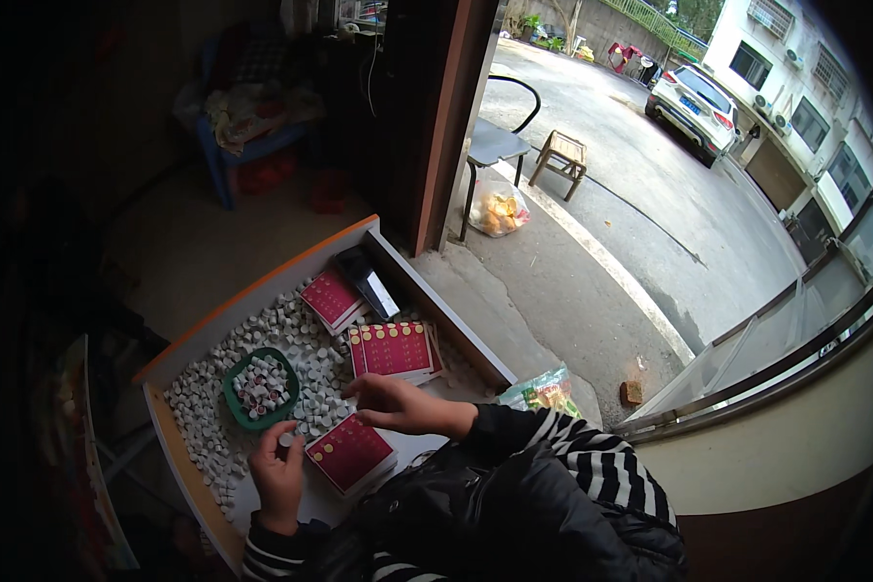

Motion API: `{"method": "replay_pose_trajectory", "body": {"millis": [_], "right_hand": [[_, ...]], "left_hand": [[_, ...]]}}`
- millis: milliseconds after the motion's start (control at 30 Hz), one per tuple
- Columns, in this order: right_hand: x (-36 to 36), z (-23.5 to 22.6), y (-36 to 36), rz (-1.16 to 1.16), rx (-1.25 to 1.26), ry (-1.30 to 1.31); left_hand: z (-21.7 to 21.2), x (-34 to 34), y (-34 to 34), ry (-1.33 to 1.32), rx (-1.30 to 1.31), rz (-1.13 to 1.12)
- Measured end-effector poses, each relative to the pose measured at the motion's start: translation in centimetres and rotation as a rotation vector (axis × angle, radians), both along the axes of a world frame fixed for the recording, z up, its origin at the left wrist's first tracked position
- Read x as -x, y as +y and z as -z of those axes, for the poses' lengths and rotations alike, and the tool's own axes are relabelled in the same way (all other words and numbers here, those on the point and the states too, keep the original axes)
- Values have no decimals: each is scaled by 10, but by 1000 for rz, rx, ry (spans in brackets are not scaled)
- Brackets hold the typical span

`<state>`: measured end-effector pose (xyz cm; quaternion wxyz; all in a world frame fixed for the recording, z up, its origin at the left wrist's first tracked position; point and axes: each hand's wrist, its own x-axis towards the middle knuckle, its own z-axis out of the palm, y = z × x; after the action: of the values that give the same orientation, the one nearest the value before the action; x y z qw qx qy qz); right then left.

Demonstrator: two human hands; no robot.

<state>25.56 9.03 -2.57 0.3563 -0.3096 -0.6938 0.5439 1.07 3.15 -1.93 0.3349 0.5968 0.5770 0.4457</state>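
Closest to the camera, the left hand (278,472) comes up from the lower edge with its fingers curled in and the thumb and forefinger pinching one small white cap (285,439), held just above the tray beside the nearest red card (349,452), probably so the piece sits ready at the card's edge. The right hand (398,404) reaches across from a striped sleeve (592,456), its fingers loosely bent and drawn together with the tips lowered onto the top edge of that same card; whether they grip anything small cannot be told at this size. The card lies flat on top of a thin stack, its rows of yellow dots facing up, which seems to keep the dotted face easy to reach from both sides. Just beyond the left hand sits a green bowl (260,389) with a small heap of caps, set among the loose ones so a handful stays within easy grasp. Around it a thick layer of white caps (213,388) covers the floor of the shallow orange-rimmed tray (160,424), whose raised walls keep them from rolling off. Farther back lie a second red card stack (391,350), a third one (331,298) and a dark flat box (369,279) near the far corner. Beyond the tray, outside the doorway, stand a chair (495,145), a wooden stool (560,155) and a white car (696,107).
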Motion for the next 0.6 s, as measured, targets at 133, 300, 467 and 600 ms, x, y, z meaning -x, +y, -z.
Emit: {"method": "replay_pose_trajectory", "body": {"millis": [133, 300, 467, 600], "right_hand": [[20, -2, 3, -160, 222, 182], [34, 14, -1, -357, 571, 255], [33, 12, 4, -276, 610, 243], [27, 4, 4, -223, 715, 229]], "left_hand": [[13, -10, 8, -3, 32, 33], [19, -15, 3, 8, 61, 47], [35, -10, 7, 36, -57, 20], [19, -17, 10, 14, -46, -10]]}}
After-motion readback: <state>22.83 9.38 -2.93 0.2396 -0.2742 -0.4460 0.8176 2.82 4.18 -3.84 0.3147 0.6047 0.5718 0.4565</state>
